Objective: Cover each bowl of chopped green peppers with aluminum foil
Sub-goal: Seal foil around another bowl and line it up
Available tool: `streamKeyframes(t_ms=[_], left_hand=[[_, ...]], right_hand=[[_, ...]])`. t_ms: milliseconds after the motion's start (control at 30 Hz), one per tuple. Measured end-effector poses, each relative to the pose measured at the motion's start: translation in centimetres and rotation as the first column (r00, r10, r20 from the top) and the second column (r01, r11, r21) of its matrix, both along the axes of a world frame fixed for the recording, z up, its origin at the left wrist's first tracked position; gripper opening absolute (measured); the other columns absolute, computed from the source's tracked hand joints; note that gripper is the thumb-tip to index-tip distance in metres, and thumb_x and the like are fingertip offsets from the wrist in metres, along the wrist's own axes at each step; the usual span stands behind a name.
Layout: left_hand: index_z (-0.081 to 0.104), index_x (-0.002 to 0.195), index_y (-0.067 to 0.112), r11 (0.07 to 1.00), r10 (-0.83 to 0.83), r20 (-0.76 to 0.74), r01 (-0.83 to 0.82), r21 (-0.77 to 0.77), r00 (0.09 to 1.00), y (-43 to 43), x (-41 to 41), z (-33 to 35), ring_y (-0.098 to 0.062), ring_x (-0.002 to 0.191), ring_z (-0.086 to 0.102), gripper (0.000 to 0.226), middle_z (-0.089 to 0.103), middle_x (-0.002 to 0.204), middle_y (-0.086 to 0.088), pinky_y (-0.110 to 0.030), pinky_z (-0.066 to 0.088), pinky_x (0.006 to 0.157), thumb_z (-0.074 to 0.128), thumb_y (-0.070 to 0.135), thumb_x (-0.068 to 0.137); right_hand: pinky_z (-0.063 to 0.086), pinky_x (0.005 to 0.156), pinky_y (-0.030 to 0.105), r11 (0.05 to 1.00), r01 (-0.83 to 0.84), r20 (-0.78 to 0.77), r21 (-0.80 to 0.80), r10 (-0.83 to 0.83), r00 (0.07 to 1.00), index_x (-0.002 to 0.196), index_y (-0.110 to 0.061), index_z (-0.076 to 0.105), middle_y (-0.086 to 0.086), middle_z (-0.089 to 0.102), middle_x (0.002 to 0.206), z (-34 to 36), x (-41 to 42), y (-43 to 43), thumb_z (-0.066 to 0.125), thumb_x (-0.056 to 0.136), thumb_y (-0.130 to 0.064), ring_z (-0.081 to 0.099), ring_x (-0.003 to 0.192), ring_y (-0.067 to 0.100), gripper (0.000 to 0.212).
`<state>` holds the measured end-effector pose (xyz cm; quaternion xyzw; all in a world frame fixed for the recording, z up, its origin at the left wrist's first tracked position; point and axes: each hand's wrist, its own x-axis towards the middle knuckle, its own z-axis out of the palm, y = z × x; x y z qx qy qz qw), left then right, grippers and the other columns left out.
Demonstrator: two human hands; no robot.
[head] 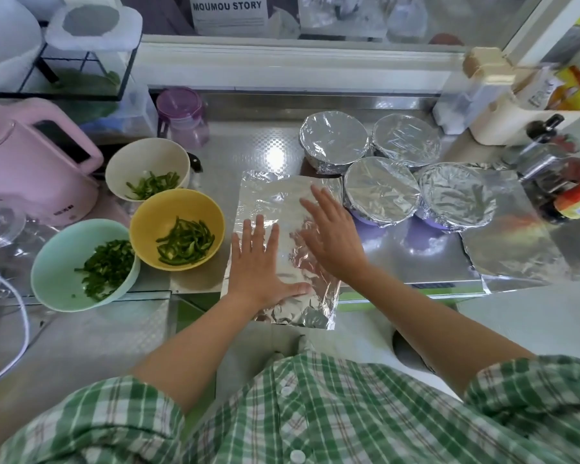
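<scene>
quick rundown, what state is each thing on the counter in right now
white bowl: uncovered, peppers inside
yellow bowl: uncovered, peppers inside
mint bowl: uncovered, peppers inside
four bowls at right: covered with foil
foil sheet: flat on counter under both hands
left hand: open, flat on foil
right hand: open, flat on foil
second foil sheet: flat, untouched
pink kettle: lid down

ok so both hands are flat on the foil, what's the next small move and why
Probably pinch the foil sheet by its edges and lift it onto the yellow bowl, the nearest uncovered one. The left hand and right hand lie flat on it, gripping nothing.
</scene>
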<state>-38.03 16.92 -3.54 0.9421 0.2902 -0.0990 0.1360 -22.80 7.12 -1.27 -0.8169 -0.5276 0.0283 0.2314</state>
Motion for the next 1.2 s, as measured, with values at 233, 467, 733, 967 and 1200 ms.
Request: streamKeyframes(t_ms=[233, 467, 733, 967, 1200], left_hand=[[-0.021, 0.154, 0.013, 1.0, 0.018, -0.007, -0.018, -0.015, 1.0, -0.2, -0.5, -0.7, -0.037, 0.144, -0.032, 0.146, -0.033, 0.156, -0.021, -0.053, -0.013, 0.12, 0.021, 0.104, 0.049], [-0.021, 0.154, 0.015, 0.998, 0.013, 0.02, -0.011, -0.064, 1.0, 0.5, -0.9, -0.9, -0.034, 0.143, -0.036, 0.152, -0.035, 0.156, -0.02, -0.049, -0.014, 0.121, 0.047, 0.101, 0.049], [-0.024, 0.153, 0.014, 0.996, -0.039, -0.04, 0.036, -0.078, 0.998, 1.8, -0.5, -0.1, -0.034, 0.143, -0.035, 0.155, -0.039, 0.154, -0.019, -0.044, -0.011, 0.12, 0.05, 0.098, 0.047], [-0.008, 0.157, 0.012, 0.988, -0.15, -0.006, 0.15, 0.028, 0.989, 3.9, -0.7, 0.8, -0.029, 0.15, -0.021, 0.128, -0.022, 0.163, -0.013, -0.04, -0.01, 0.122, 0.07, 0.069, 0.073], [0.008, 0.157, 0.007, 0.983, -0.157, 0.197, 0.173, -0.065, 0.968, 2.7, -1.6, 0.8, -0.026, 0.15, -0.019, 0.098, -0.013, 0.164, -0.012, -0.053, -0.001, 0.122, 0.046, 0.05, 0.078]], right_hand=[[-0.003, 0.122, 0.042, 0.91, -0.099, -0.021, -0.402, 0.099, 0.995, 0.156, -0.014, 0.008, 0.006, -0.003, 0.164, -1.9, 1.5, 2.4, 0.028, 0.102, -0.048, -0.006, 0.151, 0.022, 0.066], [0.027, 0.111, 0.046, 0.936, -0.105, -0.187, -0.336, 0.043, 0.982, 0.154, -0.013, 0.016, 0.008, 0.029, 0.154, -2.4, 1.9, 1.8, 0.034, 0.096, -0.047, 0.032, 0.137, 0.031, 0.069], [0.042, 0.098, 0.047, 0.96, -0.022, -0.283, -0.28, -0.06, 0.957, 0.148, -0.009, 0.029, 0.012, 0.052, 0.125, -2.4, 2.0, 0.5, 0.047, 0.096, -0.037, 0.052, 0.114, 0.034, 0.062], [0.042, 0.095, 0.042, 0.924, 0.163, -0.252, -0.347, -0.259, 0.932, 0.138, -0.005, 0.037, 0.012, 0.05, 0.135, -1.8, 0.9, -1.4, 0.046, 0.098, -0.042, 0.047, 0.126, 0.03, 0.055], [0.047, 0.077, 0.043, 0.964, 0.198, -0.032, -0.178, -0.207, 0.978, 0.108, -0.006, 0.052, 0.014, 0.055, 0.105, 0.3, 3.1, -0.2, 0.049, 0.096, -0.038, 0.055, 0.097, 0.034, 0.034]])
